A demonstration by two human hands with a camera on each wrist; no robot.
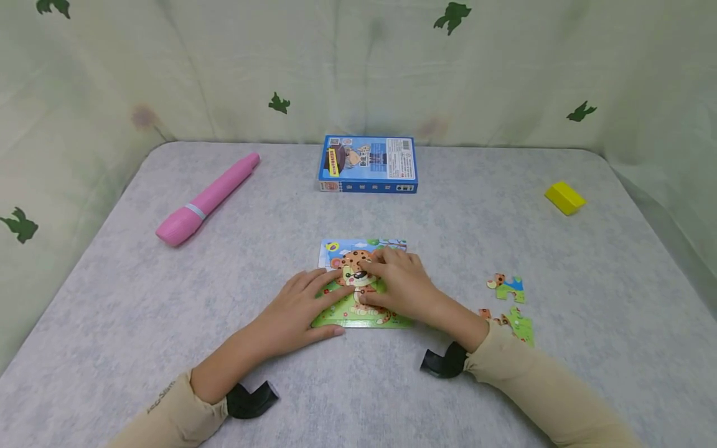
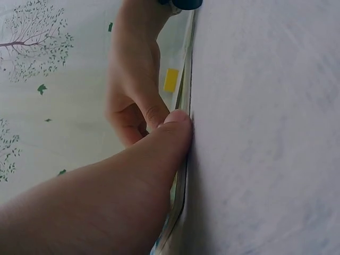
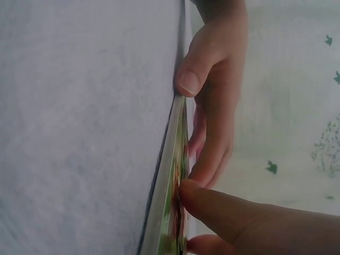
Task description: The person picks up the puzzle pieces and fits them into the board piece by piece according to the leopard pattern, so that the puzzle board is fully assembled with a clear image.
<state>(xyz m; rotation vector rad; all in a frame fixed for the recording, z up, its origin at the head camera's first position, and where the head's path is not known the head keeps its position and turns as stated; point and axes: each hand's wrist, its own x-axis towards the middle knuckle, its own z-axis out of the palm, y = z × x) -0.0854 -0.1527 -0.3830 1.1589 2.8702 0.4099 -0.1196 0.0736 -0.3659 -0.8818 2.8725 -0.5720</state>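
A leopard jigsaw puzzle (image 1: 353, 316) lies flat on the table, the animal's face and body showing between the hands. My left hand (image 1: 297, 306) rests over its left side, fingers extended onto the picture and thumb along the near edge. From the right, my right hand (image 1: 406, 286) reaches over the picture with thumb and forefinger bent down onto it, a little apart. Its thumb (image 3: 212, 204) touches the puzzle surface in the right wrist view. Whether a piece is between those fingertips I cannot tell. Part of the picture is hidden under the hands.
Loose puzzle pieces (image 1: 511, 289) lie right of the puzzle, with more pieces (image 1: 521, 325) beside my right sleeve. A blue box (image 1: 368, 165) stands at the back, a pink microphone-shaped object (image 1: 215, 196) at the left, and a yellow block (image 1: 565, 198) at the far right.
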